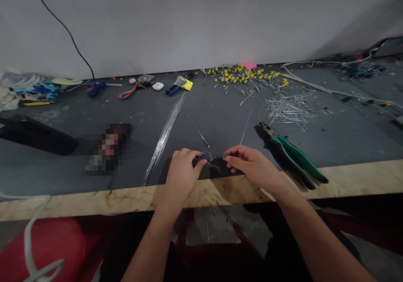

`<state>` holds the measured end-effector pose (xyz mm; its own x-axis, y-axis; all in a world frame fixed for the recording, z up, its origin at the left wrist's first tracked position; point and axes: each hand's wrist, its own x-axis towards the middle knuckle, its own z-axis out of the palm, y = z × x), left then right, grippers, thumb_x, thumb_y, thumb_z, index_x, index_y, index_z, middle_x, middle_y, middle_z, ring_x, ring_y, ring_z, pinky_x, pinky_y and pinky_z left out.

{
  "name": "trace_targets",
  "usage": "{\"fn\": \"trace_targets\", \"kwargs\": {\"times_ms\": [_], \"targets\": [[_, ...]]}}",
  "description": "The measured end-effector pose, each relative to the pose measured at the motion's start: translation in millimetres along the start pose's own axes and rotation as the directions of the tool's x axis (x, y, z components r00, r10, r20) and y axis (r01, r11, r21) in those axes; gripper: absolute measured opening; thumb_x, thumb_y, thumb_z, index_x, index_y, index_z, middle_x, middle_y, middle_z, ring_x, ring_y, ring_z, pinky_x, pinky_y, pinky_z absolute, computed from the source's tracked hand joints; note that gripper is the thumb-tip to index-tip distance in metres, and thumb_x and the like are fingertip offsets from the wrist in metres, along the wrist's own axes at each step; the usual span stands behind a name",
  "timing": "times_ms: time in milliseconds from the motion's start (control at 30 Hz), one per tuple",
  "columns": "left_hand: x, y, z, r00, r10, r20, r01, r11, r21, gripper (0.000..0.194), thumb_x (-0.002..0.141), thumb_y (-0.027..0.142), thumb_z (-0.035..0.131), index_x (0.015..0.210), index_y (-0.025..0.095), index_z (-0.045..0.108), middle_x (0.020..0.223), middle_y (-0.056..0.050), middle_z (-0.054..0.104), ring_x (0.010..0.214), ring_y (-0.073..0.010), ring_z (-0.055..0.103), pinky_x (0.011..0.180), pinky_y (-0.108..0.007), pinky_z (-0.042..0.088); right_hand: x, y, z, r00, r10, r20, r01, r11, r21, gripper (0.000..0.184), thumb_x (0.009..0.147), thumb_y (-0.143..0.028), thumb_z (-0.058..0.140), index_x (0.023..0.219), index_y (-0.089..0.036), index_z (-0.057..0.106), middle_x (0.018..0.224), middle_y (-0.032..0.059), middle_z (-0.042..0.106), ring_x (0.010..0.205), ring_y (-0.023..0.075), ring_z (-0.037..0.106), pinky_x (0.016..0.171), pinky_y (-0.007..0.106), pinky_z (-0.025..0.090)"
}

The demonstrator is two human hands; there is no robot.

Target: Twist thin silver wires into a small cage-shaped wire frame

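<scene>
The left hand (pixel 184 168) is clamped on a small looped wire piece (pixel 206 157) near the tabletop's (pixel 223 109) front edge. Just right of it, the right hand's (pixel 252 164) fingertips draw close; their grip cannot be told. A thin wire (pixel 246 127) slants from there toward the back edge.

Wire-looped piece (pixel 206 157): small, dark, with curved silver wires (finer detail too small to read); pinched in the left hand (pixel 183 167), close to the front edge of the tabletop (pixel 220 114), around mid-length. Thin wire (pixel 246 126): pale, nearly straight, slanting from beside the right hand (pixel 244 161) toward the back edge; whether gripped, cannot tell.
</scene>
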<state>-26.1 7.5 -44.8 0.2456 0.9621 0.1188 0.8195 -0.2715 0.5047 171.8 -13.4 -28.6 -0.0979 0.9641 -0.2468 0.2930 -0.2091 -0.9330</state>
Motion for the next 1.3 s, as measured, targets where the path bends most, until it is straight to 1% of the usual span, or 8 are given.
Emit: {"fn": "trace_targets", "kwargs": {"times_ms": [133,267,433,567,733,1033,1133,1300], "targets": [[1,-3,3.3,0.999,-0.012,-0.049,0.012,1.0,0.002,0.016,0.077,0.031,0.065,0.089,0.02,0.066,0.085,-0.005,0.066,0.084,-0.023,0.055,0.078,-0.039,0.044,-3,0,-3,1.0,-0.002,-0.025,0.0,0.998,-0.06,0.016,0.081,-0.033,0.056,0.088,-0.021,0.064,0.074,0.0006,0.064,0.064,0.0132,0.057,0.059,0.026,0.043],[2,0,0.7,1.0,-0.016,0.0,0.016,0.999,-0.032,0.009,0.078,0.028,0.063,0.083,0.022,0.067,0.077,-0.003,0.066,0.078,-0.0214,0.055,0.072,-0.036,0.044,-3,8,-12,0.981,-0.043,-0.19,0.024,0.994,-0.103,0.02,0.081,-0.038,0.056,0.088,-0.021,0.064,0.074,0.0004,0.064,0.067,0.0153,0.058,0.06,0.027,0.044],[1,3,-5.5,0.998,-0.014,0.053,0.019,0.997,-0.081,0.016,0.084,0.031,0.054,0.084,0.022,0.068,0.079,-0.003,0.069,0.078,-0.021,0.057,0.072,-0.035,0.044,5,21,-26,0.92,-0.215,-0.326,0.091,0.93,-0.357,0.028,0.084,-0.038,0.05,0.102,-0.021,0.063,0.109,0.0085,0.065,0.1,0.0241,0.06,0.084,0.038,0.046],[-3,2,-12.0,0.994,-0.09,0.054,0.098,0.982,-0.164,0.023,0.087,0.034,0.047,0.089,0.022,0.067,0.087,-0.003,0.071,0.079,-0.0205,0.059,0.07,-0.034,0.045,16,31,-27,0.935,-0.309,-0.172,0.087,0.673,-0.735,0.056,0.084,-0.043,0.048,0.132,-0.014,0.047,0.146,0.0158,0.036,0.138,0.0338,0.021,0.108,0.051,0.021],[-9,-4,-17.5,0.994,-0.102,0.029,0.106,0.969,-0.221,0.02,0.086,0.032,0.049,0.088,0.022,0.066,0.088,-0.003,0.07,0.081,-0.0193,0.061,0.074,-0.033,0.047,13,37,-23,0.975,-0.222,0.012,0.12,0.48,-0.869,0.065,0.09,-0.05,0.034,0.142,-0.011,0.033,0.15,0.0136,0.027,0.14,0.0313,0.012,0.111,0.053,0.011],[-18,-16,-20.7,0.997,0.072,-0.009,-0.072,0.982,-0.173,0.026,0.084,0.013,0.045,0.101,0.021,0.062,0.105,-0.004,0.066,0.101,-0.0195,0.055,0.091,-0.039,0.044,-43,25,-18,0.953,-0.212,0.217,0.3,0.555,-0.776,0.05,0.091,-0.026,0.038,0.141,-0.024,0.034,0.149,0.0053,0.032,0.14,0.0256,0.015,0.111,0.054,0.016],[-21,-14,-17.6,0.986,0.168,0.024,-0.163,0.977,-0.14,0.037,0.082,0.009,0.045,0.115,0.022,0.057,0.123,-0.004,0.059,0.115,-0.0205,0.046,0.101,-0.042,0.037,-49,26,-19,0.952,-0.226,0.207,0.302,0.575,-0.761,0.043,0.091,-0.023,0.038,0.134,-0.024,0.044,0.143,0.0054,0.044,0.138,0.0248,0.024,0.111,0.055,0.019],[-24,-7,-13.0,0.979,0.176,0.099,-0.17,0.983,-0.067,0.037,0.085,0.013,0.044,0.119,0.023,0.056,0.123,-0.002,0.06,0.115,-0.0223,0.045,0.099,-0.045,0.036,-49,31,-26,0.934,-0.268,0.235,0.352,0.586,-0.73,0.041,0.089,-0.021,0.041,0.13,-0.025,0.048,0.139,0.0039,0.048,0.137,0.0232,0.028,0.11,0.054,0.02]]}}
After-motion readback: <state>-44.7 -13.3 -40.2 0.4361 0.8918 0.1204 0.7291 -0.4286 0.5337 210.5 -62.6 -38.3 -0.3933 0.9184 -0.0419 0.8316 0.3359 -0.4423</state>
